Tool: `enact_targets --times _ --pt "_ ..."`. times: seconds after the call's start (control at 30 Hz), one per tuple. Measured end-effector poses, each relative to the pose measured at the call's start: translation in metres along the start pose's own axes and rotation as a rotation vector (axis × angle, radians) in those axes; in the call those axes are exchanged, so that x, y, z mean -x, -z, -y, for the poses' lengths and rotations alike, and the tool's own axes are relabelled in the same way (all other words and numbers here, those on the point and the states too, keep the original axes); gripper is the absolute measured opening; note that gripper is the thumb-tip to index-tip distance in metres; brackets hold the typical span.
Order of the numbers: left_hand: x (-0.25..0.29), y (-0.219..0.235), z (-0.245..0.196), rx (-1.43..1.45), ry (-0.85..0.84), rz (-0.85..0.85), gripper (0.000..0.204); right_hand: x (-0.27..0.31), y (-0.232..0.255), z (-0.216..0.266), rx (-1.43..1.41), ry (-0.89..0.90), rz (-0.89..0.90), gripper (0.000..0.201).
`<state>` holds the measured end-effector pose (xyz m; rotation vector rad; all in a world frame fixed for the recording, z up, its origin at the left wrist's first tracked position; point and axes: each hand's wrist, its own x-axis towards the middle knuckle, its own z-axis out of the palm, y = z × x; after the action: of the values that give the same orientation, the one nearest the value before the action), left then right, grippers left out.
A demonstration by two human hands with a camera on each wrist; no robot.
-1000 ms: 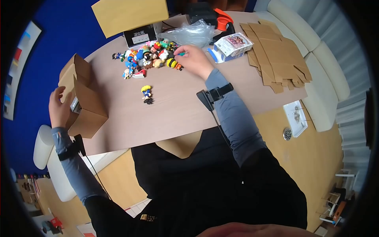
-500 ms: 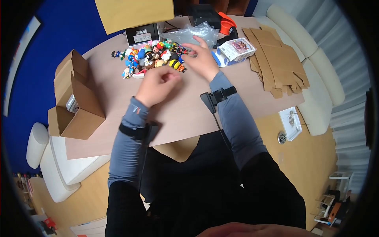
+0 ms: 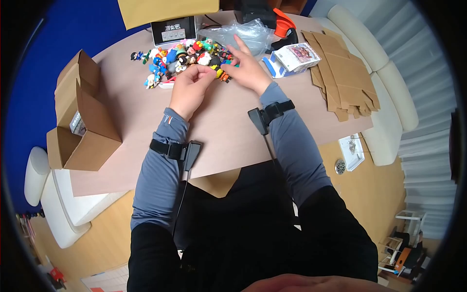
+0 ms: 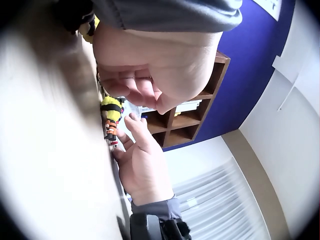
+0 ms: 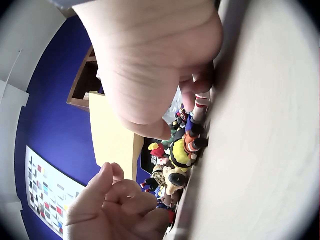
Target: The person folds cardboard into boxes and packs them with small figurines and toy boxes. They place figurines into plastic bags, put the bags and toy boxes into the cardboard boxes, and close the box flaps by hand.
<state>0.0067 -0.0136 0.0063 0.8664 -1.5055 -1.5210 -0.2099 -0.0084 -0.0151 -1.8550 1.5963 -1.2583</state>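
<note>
In the head view, the left hand is at the front edge of a heap of small figures, its fingers loosely curled. No object shows in it; the right wrist view shows those bent fingers beside the heap. A yellow-and-black figure lies between the two hands. At the heap's right side is the right hand, one finger extended and the others lower among the figures. A red-and-white striped part shows by its fingers in the right wrist view; whether they touch it is unclear.
An open cardboard box stands at the left. Behind the heap are a black-and-white box and clear plastic wrapping. To the right are a printed white box and flattened cardboard.
From beside the cardboard box, the left hand has moved right and forward to the heap's front edge. The right hand stays at the heap's right side, one finger now extended.
</note>
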Motion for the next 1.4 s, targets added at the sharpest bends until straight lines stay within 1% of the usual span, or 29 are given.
enact_targets --times 0.07,0.13,0.17,0.2,0.27,0.3,0.33,0.37,0.4,0.43,0.47,0.53,0.6,0.63,0.67,0.7,0.73,0.77,0.8,0.83,0.93,0.97,1.03,1.23,1.33,1.4 --pt "0.000 0.001 0.001 0.002 0.005 0.002 0.011 0.001 0.000 0.004 0.011 -0.019 0.001 0.068" --pt "0.001 0.002 0.000 0.018 -0.002 -0.003 0.012 0.003 0.002 0.011 -0.125 -0.044 -0.039 0.066" --pt "0.002 0.002 0.000 0.018 -0.001 -0.007 0.012 0.004 0.003 0.019 -0.133 -0.037 -0.089 0.059" --pt "0.002 0.002 -0.001 0.039 -0.006 -0.018 0.012 0.003 0.003 0.021 -0.134 -0.035 -0.085 0.059" --pt "0.002 0.003 -0.003 0.059 -0.012 -0.037 0.013 0.001 0.006 0.025 -0.179 0.035 -0.142 0.050" --pt "0.002 0.003 -0.004 0.066 -0.013 -0.051 0.013 0.001 0.007 0.027 -0.189 0.053 -0.163 0.039" --pt "0.002 0.003 -0.005 0.072 -0.013 -0.066 0.014 0.003 0.009 0.036 -0.194 0.056 -0.154 0.039" --pt "0.004 0.004 -0.007 0.061 -0.004 -0.061 0.021 0.008 0.012 0.047 -0.286 0.004 -0.087 0.034" --pt "0.004 0.004 -0.006 0.060 0.000 -0.072 0.021 0.012 0.013 0.054 -0.377 -0.050 -0.021 0.030" --pt "0.002 0.003 -0.005 0.054 -0.029 -0.073 0.025 0.013 0.011 0.057 -0.266 0.068 -0.034 0.025" --pt "0.002 0.003 -0.004 0.048 -0.058 -0.072 0.030 0.015 0.010 0.060 -0.270 0.067 -0.029 0.025" --pt "0.003 0.005 -0.003 0.040 -0.052 -0.058 0.034 0.018 0.009 0.065 -0.262 0.067 0.095 0.023" --pt "0.003 0.005 -0.004 0.029 -0.050 -0.018 0.042 0.019 0.009 0.064 -0.241 0.037 0.108 0.022" --pt "0.003 0.004 -0.004 0.029 -0.049 -0.018 0.042 0.019 0.009 0.064 -0.215 0.010 0.119 0.021" --pt "0.002 0.004 -0.002 0.012 -0.075 0.011 0.046 0.018 0.010 0.064 -0.215 0.010 0.120 0.021" --pt "0.002 0.003 -0.001 -0.006 -0.101 0.041 0.051 0.018 0.010 0.064 -0.246 -0.038 0.135 0.021" --pt "0.001 0.003 0.002 -0.006 -0.101 0.041 0.051 0.017 0.010 0.064 -0.278 -0.087 0.149 0.022" --pt "0.000 0.003 0.006 -0.048 -0.103 0.046 0.053 0.017 0.008 0.062 -0.277 -0.087 0.149 0.022" --pt "-0.001 0.004 0.009 -0.091 -0.106 0.052 0.056 0.016 0.006 0.059 -0.396 -0.058 0.159 0.021" --pt "-0.001 0.005 0.008 -0.091 -0.105 0.053 0.056 0.016 0.004 0.058 -0.515 -0.028 0.170 0.021" --pt "-0.002 0.005 0.007 -0.097 -0.090 0.075 0.052 0.016 0.004 0.056 -0.532 -0.027 0.206 0.016" --pt "-0.003 0.005 0.007 -0.058 -0.106 0.084 0.050 0.016 0.002 0.055 -0.532 -0.030 0.206 0.016" --pt "-0.001 0.005 0.008 -0.017 -0.117 0.092 0.047 0.017 -0.001 0.053 -0.626 0.029 0.180 0.013" --pt "-0.001 0.006 0.005 -0.066 -0.132 0.059 0.040 0.015 0.000 0.051 -0.547 0.021 0.156 0.014" --pt "-0.001 0.007 0.005 0.004 -0.152 0.054 0.035 0.015 0.001 0.049 -0.558 -0.012 0.146 0.014" --pt "0.001 0.007 0.002 0.053 -0.150 0.024 0.032 0.014 -0.003 0.042 -0.554 0.024 0.113 0.014"
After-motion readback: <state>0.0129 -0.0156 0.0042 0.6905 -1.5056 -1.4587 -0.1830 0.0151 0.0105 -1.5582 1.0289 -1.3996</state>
